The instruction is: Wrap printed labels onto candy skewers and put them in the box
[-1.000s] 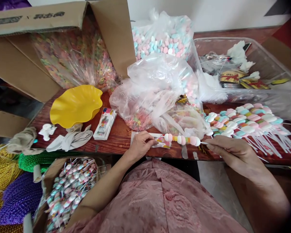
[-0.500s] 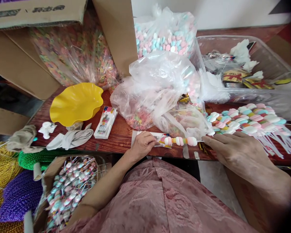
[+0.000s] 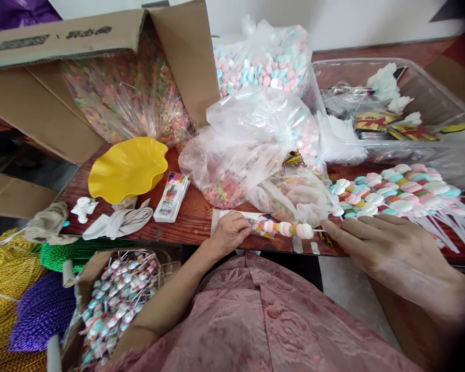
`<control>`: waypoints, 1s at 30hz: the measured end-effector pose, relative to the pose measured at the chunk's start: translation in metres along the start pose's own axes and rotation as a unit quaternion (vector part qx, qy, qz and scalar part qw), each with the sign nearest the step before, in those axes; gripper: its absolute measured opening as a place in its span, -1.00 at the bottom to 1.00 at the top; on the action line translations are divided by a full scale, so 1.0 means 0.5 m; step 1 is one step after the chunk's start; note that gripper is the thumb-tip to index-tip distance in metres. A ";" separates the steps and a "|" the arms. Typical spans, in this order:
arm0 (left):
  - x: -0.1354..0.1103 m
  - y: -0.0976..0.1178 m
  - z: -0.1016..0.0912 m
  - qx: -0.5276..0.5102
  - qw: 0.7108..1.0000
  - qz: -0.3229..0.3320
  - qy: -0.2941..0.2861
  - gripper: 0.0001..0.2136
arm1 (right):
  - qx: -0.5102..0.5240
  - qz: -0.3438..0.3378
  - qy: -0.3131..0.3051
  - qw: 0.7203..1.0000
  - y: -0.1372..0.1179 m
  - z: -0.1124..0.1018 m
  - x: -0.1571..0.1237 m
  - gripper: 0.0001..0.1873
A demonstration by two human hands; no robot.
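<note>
My left hand (image 3: pixel 231 232) is closed at the near edge of the table, its fingertips pinching a printed plastic wrapper (image 3: pixel 269 217) that lies on pale sheets. A marshmallow skewer (image 3: pixel 287 229) with pink, white, orange and yellow pieces stretches between my two hands, its left end by the left fingertips. The thumb and fingers of my right hand (image 3: pixel 387 250) grip the white stick at the skewer's other end. Beneath and beyond that hand, several finished marshmallow skewers (image 3: pixel 403 188) lie in a pile, sticks toward me.
Behind the hands are plastic bags (image 3: pixel 251 150) of sweets and a clear bin (image 3: pixel 445 98) with wrappers. At left sit a yellow wavy dish (image 3: pixel 127 170), a wrapper stack (image 3: pixel 172 199) and cloth gloves (image 3: pixel 120 223). Below stands a box (image 3: pixel 87 279) of wrapped skewers; a carton (image 3: pixel 54 44) rises behind.
The view has shifted slightly, so things at the left appear farther right. The skewer has moved a little leftward toward my left fingers and now tilts slightly down at its right end.
</note>
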State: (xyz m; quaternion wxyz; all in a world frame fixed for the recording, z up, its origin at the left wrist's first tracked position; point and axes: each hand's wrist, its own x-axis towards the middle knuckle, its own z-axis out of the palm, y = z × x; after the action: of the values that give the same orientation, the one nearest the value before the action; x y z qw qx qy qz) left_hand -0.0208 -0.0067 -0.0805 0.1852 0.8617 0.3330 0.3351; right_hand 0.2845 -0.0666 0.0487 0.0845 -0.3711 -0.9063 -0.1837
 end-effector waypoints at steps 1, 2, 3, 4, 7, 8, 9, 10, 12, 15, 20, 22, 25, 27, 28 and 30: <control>0.001 0.001 0.000 0.002 1.000 0.000 -0.004 -0.76 | -0.011 -0.009 0.006 1.000 -0.002 -0.001 0.002 -0.66; 0.001 0.001 0.001 0.008 1.000 0.001 -0.013 -0.75 | -0.013 -0.018 0.014 1.000 -0.005 0.000 0.004 -0.67; 0.002 0.002 0.001 0.018 1.000 0.004 -0.023 -0.75 | -0.006 -0.024 0.020 0.999 -0.010 0.002 0.006 -0.67; 0.003 0.003 0.001 0.028 0.999 0.008 -0.035 -0.75 | 0.009 -0.025 0.025 0.999 -0.015 0.004 0.008 -0.66; 0.005 0.005 0.002 0.047 0.997 0.022 -0.057 -0.77 | 0.065 0.006 0.009 0.998 -0.026 0.016 0.010 -0.58; 0.005 0.005 0.002 0.047 0.997 0.022 -0.061 -0.77 | 0.083 0.024 -0.008 0.996 -0.027 0.020 0.009 -0.55; 0.004 0.005 0.002 0.046 0.997 0.023 -0.062 -0.76 | 0.099 0.043 -0.027 0.994 -0.026 0.025 0.007 -0.53; 0.003 0.005 0.002 0.043 0.997 0.022 -0.062 -0.76 | 0.112 0.061 -0.047 0.991 -0.025 0.030 0.005 -0.54; 0.001 0.005 0.002 0.038 0.997 0.018 -0.061 -0.81 | 0.132 0.083 -0.072 0.985 -0.024 0.041 -0.001 -0.57; 0.004 0.006 0.000 0.055 0.996 0.021 -0.063 -0.78 | 0.153 0.085 -0.078 0.981 -0.028 0.055 -0.006 -0.61; 0.036 0.002 -0.009 0.066 0.994 0.080 -0.044 -0.71 | 0.183 0.077 0.005 0.980 -0.043 0.061 -0.001 -0.55; 0.050 -0.002 -0.010 0.043 0.994 0.092 -0.045 -0.68 | 0.177 0.069 0.050 0.980 -0.050 0.061 0.006 -0.50; 0.062 -0.001 -0.008 -0.008 0.992 0.096 -0.079 -0.70 | 0.144 0.042 0.092 0.984 -0.064 0.061 0.022 -0.51; 0.064 0.008 -0.007 -0.047 0.991 0.082 -0.097 -0.71 | 0.118 0.024 0.104 0.987 -0.072 0.062 0.034 -0.52; 0.064 0.015 -0.007 -0.062 0.990 0.068 -0.104 -0.69 | 0.106 0.020 0.106 0.988 -0.075 0.064 0.039 -0.52; 0.065 0.031 -0.012 -0.074 0.990 0.030 -0.119 -0.61 | 0.089 0.019 0.107 0.990 -0.076 0.069 0.048 -0.54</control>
State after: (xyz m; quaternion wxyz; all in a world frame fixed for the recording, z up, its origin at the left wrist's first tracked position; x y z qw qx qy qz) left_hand 0.0001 0.0054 -0.0533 0.2767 0.8888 0.2573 0.2594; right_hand 0.2399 -0.0627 0.0139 0.2170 -0.3576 -0.8975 -0.1397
